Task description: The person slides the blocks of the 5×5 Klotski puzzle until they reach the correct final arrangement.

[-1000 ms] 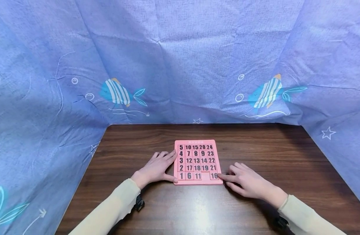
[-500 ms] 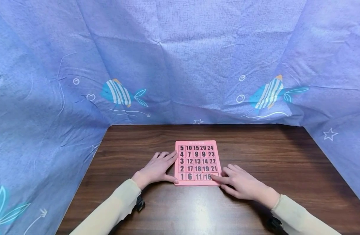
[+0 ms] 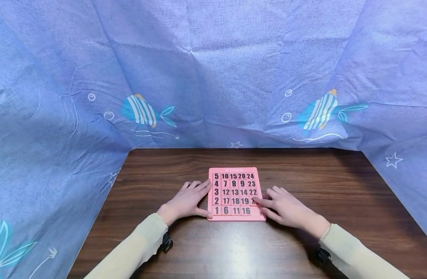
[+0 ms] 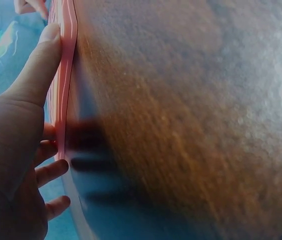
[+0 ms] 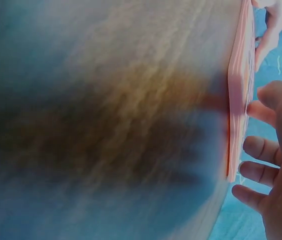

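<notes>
A pink number slide puzzle (image 3: 234, 169) lies flat on the table, its numbered tiles in rows. My left hand (image 3: 186, 200) rests along the puzzle's left side, thumb at the near left corner and fingers spread along the edge. In the left wrist view that thumb lies against the puzzle's pink edge (image 4: 68, 60). From the right, my right hand (image 3: 286, 207) reaches over the frame with its index fingertip on the 21 tile (image 3: 253, 203), partly covering the number. The bottom row reads 1, 6, 11, 16, then a vacant slot (image 3: 256, 211) at the right end.
The dark wooden table (image 3: 171, 162) reaches back to a blue cloth (image 3: 234, 77) printed with fish, which hangs behind and at both sides. A black wrist camera (image 3: 167, 243) shows under the left sleeve, another wrist camera (image 3: 323, 255) under the right.
The 16 tile has slid left beside the 11, leaving the corner slot vacant. My right index finger has then moved up from the 16 to the 21. The left hand has stayed put.
</notes>
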`<action>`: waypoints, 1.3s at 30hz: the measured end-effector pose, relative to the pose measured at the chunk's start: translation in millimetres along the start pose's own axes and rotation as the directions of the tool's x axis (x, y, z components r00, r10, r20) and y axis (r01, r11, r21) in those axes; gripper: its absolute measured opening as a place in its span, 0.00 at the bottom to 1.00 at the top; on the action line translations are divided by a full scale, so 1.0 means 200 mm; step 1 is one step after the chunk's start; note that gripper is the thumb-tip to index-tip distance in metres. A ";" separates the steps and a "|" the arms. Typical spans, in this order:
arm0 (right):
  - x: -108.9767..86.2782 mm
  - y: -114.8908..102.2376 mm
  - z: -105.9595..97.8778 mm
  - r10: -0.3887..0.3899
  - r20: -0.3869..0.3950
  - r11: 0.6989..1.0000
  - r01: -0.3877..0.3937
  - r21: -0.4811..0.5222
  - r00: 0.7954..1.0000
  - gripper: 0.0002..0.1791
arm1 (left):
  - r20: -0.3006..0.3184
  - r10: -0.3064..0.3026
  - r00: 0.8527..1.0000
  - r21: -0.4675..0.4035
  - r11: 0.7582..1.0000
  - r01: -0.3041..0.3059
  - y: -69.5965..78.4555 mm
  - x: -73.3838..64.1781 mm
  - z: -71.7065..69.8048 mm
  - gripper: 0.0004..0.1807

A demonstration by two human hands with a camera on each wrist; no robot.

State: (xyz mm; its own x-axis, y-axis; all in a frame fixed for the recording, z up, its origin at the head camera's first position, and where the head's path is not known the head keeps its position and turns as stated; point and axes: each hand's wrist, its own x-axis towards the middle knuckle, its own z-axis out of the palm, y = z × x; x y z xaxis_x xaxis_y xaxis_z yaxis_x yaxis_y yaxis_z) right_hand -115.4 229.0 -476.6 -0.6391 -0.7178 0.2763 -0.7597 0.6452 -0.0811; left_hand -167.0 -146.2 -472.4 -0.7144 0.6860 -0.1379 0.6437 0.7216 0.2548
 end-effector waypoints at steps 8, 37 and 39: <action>-0.04 -0.03 0.00 -0.073 -0.050 0.997 0.073 0.006 0.996 0.21 | 0.006 -0.006 1.000 -0.010 1.000 0.006 0.00 0.00 0.00 0.61; 0.06 0.05 -0.01 0.143 0.093 0.990 -0.142 -0.015 0.985 0.24 | -0.006 0.001 1.000 0.013 1.000 -0.001 -0.01 0.00 0.02 0.61; 0.06 0.05 -0.01 0.128 0.081 0.992 -0.127 -0.019 0.989 0.24 | -0.007 0.002 1.000 0.015 1.000 -0.002 -0.01 0.00 0.02 0.61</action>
State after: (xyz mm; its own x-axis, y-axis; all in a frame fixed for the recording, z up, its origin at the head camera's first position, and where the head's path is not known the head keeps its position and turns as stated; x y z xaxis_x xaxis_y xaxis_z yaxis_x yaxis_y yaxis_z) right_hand -130.1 228.1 -471.8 -0.7385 -0.6483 0.1853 -0.6703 0.7357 -0.0975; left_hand -166.7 -147.0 -475.6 -0.7147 0.6871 -0.1308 0.6494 0.7214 0.2406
